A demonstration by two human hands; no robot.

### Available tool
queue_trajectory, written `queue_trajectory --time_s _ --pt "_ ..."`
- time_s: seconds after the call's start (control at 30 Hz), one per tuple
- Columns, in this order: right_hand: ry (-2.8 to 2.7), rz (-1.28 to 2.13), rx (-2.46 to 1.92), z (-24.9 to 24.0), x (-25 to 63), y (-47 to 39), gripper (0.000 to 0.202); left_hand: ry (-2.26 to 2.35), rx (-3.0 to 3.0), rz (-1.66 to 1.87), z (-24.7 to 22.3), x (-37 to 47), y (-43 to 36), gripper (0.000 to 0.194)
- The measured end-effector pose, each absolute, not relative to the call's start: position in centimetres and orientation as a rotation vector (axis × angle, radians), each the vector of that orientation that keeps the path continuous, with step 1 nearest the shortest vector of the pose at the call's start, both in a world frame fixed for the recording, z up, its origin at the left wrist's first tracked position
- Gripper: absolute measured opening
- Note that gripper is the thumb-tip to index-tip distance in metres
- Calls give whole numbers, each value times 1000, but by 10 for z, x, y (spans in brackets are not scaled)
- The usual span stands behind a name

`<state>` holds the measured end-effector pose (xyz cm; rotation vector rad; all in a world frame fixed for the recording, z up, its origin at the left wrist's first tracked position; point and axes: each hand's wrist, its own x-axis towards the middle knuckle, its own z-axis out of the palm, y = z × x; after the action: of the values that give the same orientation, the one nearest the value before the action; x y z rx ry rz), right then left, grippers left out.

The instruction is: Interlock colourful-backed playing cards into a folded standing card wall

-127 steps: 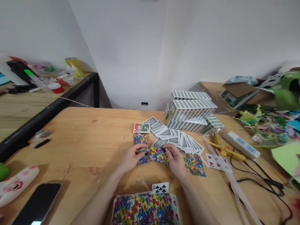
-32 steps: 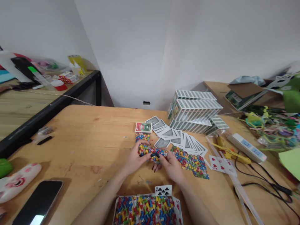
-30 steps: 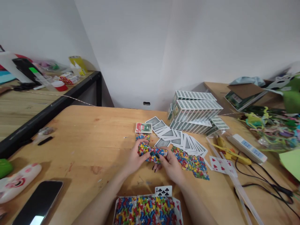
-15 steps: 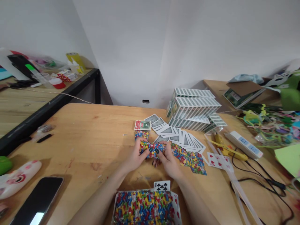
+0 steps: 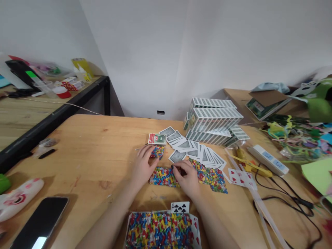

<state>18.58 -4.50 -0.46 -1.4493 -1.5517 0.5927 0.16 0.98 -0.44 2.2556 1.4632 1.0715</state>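
Note:
My left hand has its fingers apart over a small colourful patterned piece, thumb on its right side and fingers on its left. In front lies a longer strip with the same red, blue and yellow pattern, flat on the table. My right hand is at the strip's right end with fingers curled and tips together; what they pinch is hidden. More patterned pieces lie to its right. Closest to me is a patterned panel over playing cards, with a ten of clubs showing at its edge.
A card pack and fanned grey-backed cards lie beyond my hands, before stacked striped boxes. On the right are a yellow glue gun, a power strip and cables. A phone lies at left.
The patterned strip, held up in both hands before, now lies on the table. My left hand has moved left and up to the small patterned piece. My right hand stays near the strip.

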Motion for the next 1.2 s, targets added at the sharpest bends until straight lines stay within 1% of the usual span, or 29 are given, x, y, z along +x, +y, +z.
queue_trajectory --time_s 0.07,0.13,0.3,0.4,0.47,0.6,0.7,0.9,1.07,1.2 --pt "-1635 502 -1440 -4 184 -45 12 1442 2331 993 -7 3 11 38" --pt "-1655 399 -1464 -5 184 -44 14 1448 2375 956 -9 5 11 33" --pt "-1666 125 -1578 -13 193 -40 15 1501 2359 1021 -14 7 11 26" --pt "-1656 40 -1668 -17 196 -37 30 1513 2307 1063 -15 7 10 24" --pt "-1653 28 -1720 -19 197 -36 42 1506 2273 1085 -15 8 9 27" --pt "-1658 15 -1765 -21 197 -35 54 1486 2197 1139 -10 9 5 33" --pt "-1664 -7 -1772 -23 199 -34 53 1461 2152 1187 -4 10 3 33" --pt "-1745 -27 -1762 -19 200 -36 44 1443 2057 1351 5 9 2 33" --pt "-1774 -6 -1764 -14 197 -39 39 1363 2032 1321 7 10 0 33" --pt "-1726 -15 -1775 -16 196 -37 45 1357 2028 1284 5 11 -1 31"
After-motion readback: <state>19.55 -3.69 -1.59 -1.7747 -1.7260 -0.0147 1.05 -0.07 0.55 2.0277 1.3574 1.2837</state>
